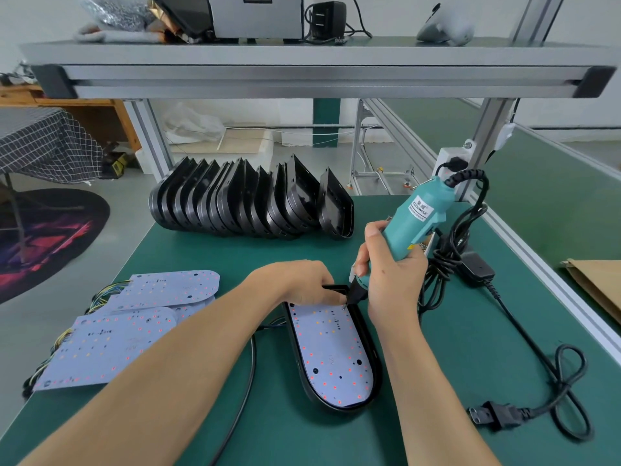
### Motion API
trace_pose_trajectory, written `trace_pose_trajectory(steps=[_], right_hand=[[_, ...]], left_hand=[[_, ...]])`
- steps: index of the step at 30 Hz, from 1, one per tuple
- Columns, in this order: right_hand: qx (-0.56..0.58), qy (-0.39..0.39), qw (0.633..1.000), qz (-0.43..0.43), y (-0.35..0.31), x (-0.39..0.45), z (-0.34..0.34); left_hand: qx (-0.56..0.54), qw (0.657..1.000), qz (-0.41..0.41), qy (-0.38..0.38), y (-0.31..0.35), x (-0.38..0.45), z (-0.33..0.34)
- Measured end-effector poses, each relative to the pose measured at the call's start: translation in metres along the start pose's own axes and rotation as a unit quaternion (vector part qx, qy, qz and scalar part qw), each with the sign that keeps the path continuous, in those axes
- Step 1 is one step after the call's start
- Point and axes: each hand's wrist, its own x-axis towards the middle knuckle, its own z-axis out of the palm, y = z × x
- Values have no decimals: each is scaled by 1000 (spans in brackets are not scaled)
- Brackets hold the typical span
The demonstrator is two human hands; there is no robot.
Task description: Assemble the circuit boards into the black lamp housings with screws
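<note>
A black lamp housing (pixel 378 364) lies flat on the green mat in front of me, with a white circuit board (pixel 331 351) seated inside it. My left hand (pixel 302 282) grips the housing's far end. My right hand (pixel 391 274) holds a teal electric screwdriver (pixel 416 218), tilted, with its black tip on a screw (pixel 344 307) at the board's far right corner. My left thumb lies beside that screw.
Several empty black housings (pixel 248 200) stand in a row at the back of the mat. Loose circuit boards (pixel 134 317) with wire bundles lie at the left. The screwdriver's black cable, adapter (pixel 477 269) and plug (pixel 497 415) sprawl at the right. A metal shelf (pixel 302 58) spans overhead.
</note>
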Motion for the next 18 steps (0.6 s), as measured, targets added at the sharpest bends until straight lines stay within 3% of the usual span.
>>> trace_pose_trajectory(steps=[12, 18], right_hand=[[48, -36, 998, 7, 2, -3, -9], [-22, -17, 999, -20, -1, -2, -4]], left_hand=[[1, 1000, -1, -7, -1, 2, 0], [-3, 1000, 0, -9, -1, 2, 0]])
